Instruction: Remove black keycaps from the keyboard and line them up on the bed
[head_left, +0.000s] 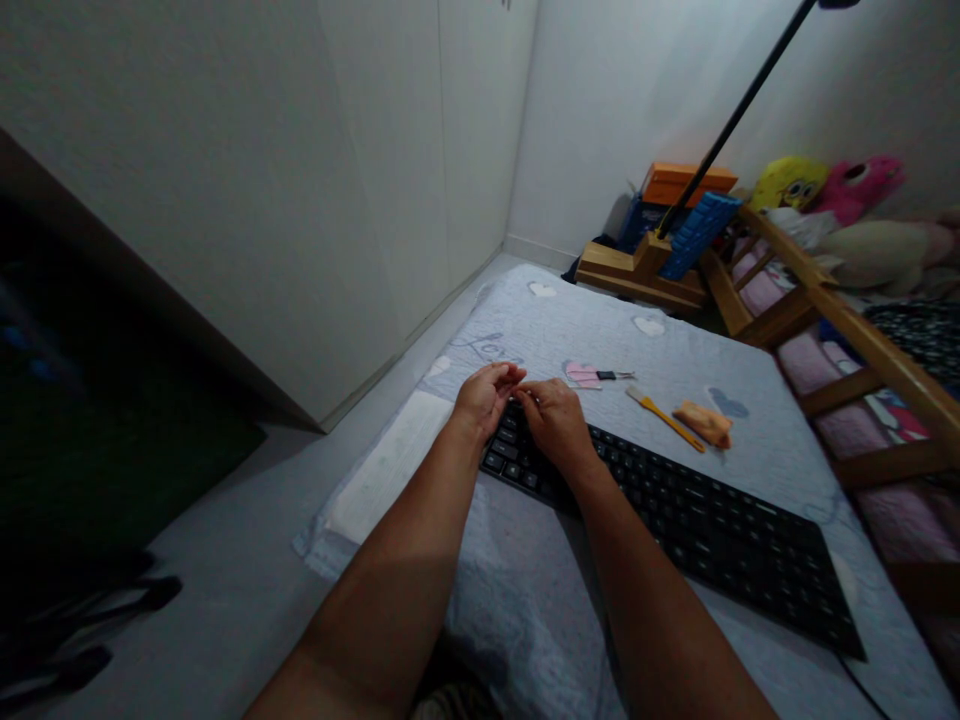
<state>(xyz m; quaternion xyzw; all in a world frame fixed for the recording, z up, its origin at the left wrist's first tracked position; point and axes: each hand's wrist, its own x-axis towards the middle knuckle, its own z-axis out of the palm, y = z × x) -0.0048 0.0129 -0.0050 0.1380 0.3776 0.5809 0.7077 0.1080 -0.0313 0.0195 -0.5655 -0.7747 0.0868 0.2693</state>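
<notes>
Head view, hands at the far left end of the black keyboard (720, 520). I see it lying at a slant on the pale blue bedding (495, 590), its left end under the hands and its right end toward the lower right, where a thin black cable (862, 685) leaves it.

Left hand (486, 400): cupped at the keyboard's upper left corner, palm turned toward the other hand. Right hand (555, 412): over the leftmost keys, fingers curled, fingertips close to the left hand's. Grip — I cannot tell whether either hand pinches anything; the fingers hide that spot.

Beyond the keyboard I note a small tool (615, 375) with a black handle and metal prongs, a yellow-handled brush (667, 418) and a crumpled orange cloth (703, 426) just beside the brush. A whitish flat panel (394, 465) lies left of the keyboard. Wooden rail (847, 300) along the right; pole (739, 108) rising from a wooden base (637, 265) at the back.
</notes>
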